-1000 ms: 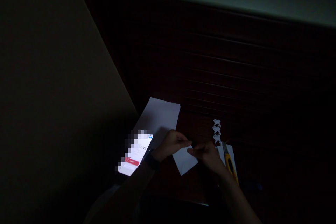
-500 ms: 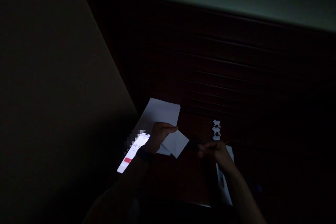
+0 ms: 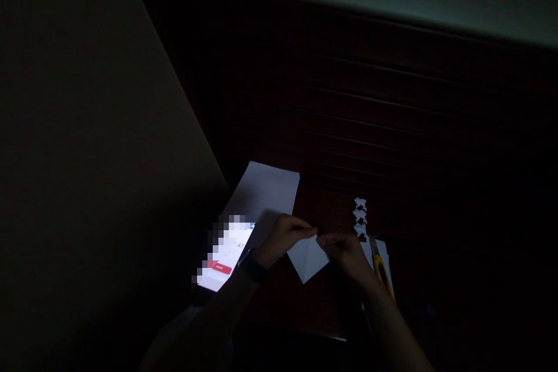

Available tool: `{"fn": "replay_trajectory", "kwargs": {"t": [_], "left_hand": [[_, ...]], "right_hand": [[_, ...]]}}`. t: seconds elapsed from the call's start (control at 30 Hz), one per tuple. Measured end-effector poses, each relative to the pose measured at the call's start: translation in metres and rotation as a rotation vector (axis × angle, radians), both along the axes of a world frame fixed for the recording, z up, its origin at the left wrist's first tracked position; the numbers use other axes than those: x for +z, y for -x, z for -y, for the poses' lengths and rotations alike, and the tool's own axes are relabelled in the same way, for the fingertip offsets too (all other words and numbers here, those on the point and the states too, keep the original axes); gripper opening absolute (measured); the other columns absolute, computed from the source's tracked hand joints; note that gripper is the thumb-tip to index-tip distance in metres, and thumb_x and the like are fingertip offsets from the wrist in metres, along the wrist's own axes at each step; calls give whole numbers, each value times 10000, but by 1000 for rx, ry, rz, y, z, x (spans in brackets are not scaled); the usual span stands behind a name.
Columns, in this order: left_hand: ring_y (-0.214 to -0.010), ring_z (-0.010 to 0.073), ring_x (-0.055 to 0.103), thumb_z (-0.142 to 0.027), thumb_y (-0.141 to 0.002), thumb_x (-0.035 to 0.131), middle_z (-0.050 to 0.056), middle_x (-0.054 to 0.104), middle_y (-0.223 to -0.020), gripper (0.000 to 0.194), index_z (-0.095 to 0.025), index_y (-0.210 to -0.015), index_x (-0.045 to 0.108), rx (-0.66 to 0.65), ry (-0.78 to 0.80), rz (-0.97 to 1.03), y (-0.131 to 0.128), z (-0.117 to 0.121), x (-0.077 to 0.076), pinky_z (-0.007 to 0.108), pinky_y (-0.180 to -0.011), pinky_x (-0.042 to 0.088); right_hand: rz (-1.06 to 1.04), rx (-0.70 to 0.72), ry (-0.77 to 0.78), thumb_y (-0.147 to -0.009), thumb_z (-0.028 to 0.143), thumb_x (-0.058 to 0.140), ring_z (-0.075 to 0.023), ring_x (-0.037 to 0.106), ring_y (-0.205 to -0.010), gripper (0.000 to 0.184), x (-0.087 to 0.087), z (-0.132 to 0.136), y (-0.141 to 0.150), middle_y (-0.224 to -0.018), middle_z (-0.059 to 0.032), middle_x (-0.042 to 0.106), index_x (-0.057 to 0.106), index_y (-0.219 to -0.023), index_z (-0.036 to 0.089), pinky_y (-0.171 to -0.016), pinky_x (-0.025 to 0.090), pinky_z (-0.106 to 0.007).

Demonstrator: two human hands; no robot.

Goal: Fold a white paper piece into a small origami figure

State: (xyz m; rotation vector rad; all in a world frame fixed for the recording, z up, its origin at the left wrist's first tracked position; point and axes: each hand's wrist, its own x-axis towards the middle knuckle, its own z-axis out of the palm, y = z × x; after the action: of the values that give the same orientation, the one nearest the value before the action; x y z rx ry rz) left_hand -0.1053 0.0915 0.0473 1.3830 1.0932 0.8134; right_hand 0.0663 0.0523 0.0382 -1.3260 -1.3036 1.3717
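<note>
A small white square of paper (image 3: 307,260) with a crease down its middle hangs between my hands, one corner pointing toward me. My left hand (image 3: 288,236), a dark band on its wrist, pinches the paper near its top corner. At the same corner, the fingers of my right hand (image 3: 344,249) are closed on the paper's right side. The two sets of fingertips almost meet, and they cover that corner. Beyond my left hand lies a stack of white sheets (image 3: 272,189).
A lit phone (image 3: 224,267) with a red button lies left of my left wrist. Several small folded paper pieces (image 3: 360,216) stand in a row at right. A yellow utility knife (image 3: 381,272) rests on white papers (image 3: 366,251) beside my right forearm. The surroundings are very dark.
My right hand has moved left and taken hold of the paper. My left hand has shifted right and slightly toward me with it. The yellow knife has come into view.
</note>
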Motion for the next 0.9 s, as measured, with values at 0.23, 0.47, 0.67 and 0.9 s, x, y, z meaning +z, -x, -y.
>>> {"fn": "replay_trajectory", "kwargs": {"t": [0.23, 0.47, 0.67, 0.9], "left_hand": [[-463, 121, 507, -315, -635, 629, 5, 585, -510, 166, -159, -589, 661, 119, 168, 117, 4, 2, 4, 227, -433, 332], [-471, 130, 526, -343, -643, 631, -8, 577, -525, 186, -179, -557, 616, 233, 178, 211, 17, -6, -6, 235, -442, 366], [-499, 130, 545, -390, -641, 652, 12, 604, -568, 255, -137, -622, 630, 351, 155, 279, 18, -10, -4, 238, -460, 391], [-537, 123, 551, -411, -683, 615, 22, 622, -606, 277, -138, -655, 648, 195, 168, 242, 1, 2, 5, 220, -476, 394]], "right_hand": [[-6, 81, 18, -736, 381, 588, -167, 578, -648, 266, 11, 1, -2, -724, -41, 679, 697, -789, 145, -604, 408, -262], [6, 174, 27, -753, 392, 567, -195, 629, -692, 277, 15, 0, -20, -727, -73, 694, 696, -768, 148, -685, 451, -314], [-62, -59, 11, -731, 433, 589, -221, 624, -784, 325, 15, -2, -23, -843, -105, 684, 666, -863, 146, -731, 449, -344], [-61, -240, 21, -666, 485, 630, -148, 540, -563, 360, -10, -3, 7, -622, -31, 617, 644, -734, 132, -534, 388, -245]]}}
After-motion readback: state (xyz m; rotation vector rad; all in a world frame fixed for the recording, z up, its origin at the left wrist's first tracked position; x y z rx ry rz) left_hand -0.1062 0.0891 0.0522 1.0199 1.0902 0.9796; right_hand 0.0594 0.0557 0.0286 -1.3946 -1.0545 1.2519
